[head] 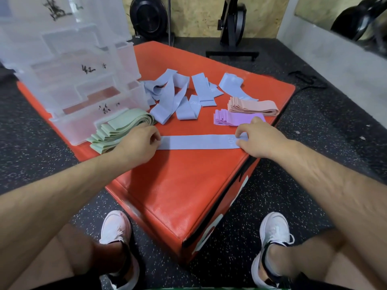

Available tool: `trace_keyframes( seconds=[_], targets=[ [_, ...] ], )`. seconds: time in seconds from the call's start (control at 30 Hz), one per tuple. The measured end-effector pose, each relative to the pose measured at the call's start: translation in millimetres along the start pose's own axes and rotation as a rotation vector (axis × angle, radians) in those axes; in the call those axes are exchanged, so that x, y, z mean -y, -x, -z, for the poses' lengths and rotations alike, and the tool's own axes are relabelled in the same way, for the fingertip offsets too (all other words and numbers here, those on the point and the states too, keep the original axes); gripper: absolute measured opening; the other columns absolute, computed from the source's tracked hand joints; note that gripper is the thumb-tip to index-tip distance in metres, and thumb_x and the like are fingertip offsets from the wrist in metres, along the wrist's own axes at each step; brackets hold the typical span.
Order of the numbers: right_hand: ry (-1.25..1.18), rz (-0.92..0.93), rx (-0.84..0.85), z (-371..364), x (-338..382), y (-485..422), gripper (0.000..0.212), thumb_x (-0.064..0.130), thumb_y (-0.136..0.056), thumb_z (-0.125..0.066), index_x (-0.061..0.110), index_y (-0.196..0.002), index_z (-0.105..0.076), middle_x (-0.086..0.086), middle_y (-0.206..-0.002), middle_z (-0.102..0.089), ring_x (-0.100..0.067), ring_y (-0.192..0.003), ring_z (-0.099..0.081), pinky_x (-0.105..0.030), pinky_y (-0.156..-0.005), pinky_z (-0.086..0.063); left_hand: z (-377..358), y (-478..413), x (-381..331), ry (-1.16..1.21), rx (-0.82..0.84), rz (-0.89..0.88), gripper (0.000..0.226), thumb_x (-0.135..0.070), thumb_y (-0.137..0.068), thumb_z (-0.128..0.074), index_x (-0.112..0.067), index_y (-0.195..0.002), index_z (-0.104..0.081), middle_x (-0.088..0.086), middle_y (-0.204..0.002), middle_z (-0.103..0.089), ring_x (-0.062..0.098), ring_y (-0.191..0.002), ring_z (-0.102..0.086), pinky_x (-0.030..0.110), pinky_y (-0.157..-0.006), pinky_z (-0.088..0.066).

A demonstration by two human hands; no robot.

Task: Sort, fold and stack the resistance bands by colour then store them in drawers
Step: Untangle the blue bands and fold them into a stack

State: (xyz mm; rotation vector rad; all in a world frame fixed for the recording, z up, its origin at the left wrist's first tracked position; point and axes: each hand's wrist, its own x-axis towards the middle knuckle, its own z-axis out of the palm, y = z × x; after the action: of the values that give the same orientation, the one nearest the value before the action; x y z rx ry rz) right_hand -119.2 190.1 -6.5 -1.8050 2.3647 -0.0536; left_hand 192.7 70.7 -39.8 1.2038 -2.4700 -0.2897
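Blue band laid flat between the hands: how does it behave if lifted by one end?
The blue band probably droops: loose blue bands behind it lie twisted and kinked. Likely light, being thin and flat. Its woven-looking face should resist slipping on the orange pad.

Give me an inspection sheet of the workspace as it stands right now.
Surface: orange padded box.
Job's things: flat blue band across the box; loose blue bands behind it; green stack, purple stack, peach stack folded; clear drawer unit at left.
Clutter: nothing seen.
Hands: left hand and right hand each pinch one end of the flat blue band.
Cables: black cord on the speckled floor beyond the box.
Surroundings: exercise machine behind.
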Motion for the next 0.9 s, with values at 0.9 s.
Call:
trace_keyframes(
  seconds=[0.9],
  targets=[
    [0.014, 0.301, 0.234, 55.8, 131.2, -105.0, 0.036, 0.041, -0.096, -0.056, 0.035, -0.132, -0.056, 0.005, -0.129, -0.061, -0.019, -0.115, -0.058, -0.033, -0.095, -0.047, 12.7, -128.8, -12.8, -0.524, 0.404, 0.076, 0.035, -0.019, -0.091, -0.053, -0.021, -0.125, -0.062, 0.003, -0.127, -0.059, 0.028, -0.122, -0.051, 0.039, -0.107, -0.037]
  ],
)
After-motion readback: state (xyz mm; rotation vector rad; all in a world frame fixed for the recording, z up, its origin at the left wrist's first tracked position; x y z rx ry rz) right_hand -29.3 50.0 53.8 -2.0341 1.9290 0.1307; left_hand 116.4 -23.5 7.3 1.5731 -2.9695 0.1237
